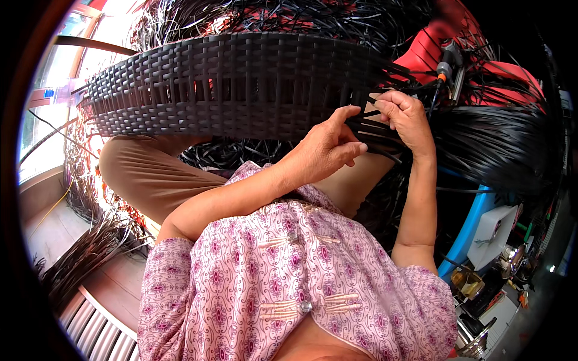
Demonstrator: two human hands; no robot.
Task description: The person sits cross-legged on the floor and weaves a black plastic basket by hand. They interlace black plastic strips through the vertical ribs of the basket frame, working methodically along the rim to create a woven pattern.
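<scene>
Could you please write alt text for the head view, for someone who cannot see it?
A person's right hand pinches a dark strip at the right end of a long, dark woven panel, with the left hand open close by. Loose black strips lie behind the panel, and a black bundle lies to the right.

Window (51,96) glare at left; right side deeply shadowed.

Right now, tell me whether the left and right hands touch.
Apart: the head view shows a gap between the left hand and right hand, black strips visible there.
</scene>
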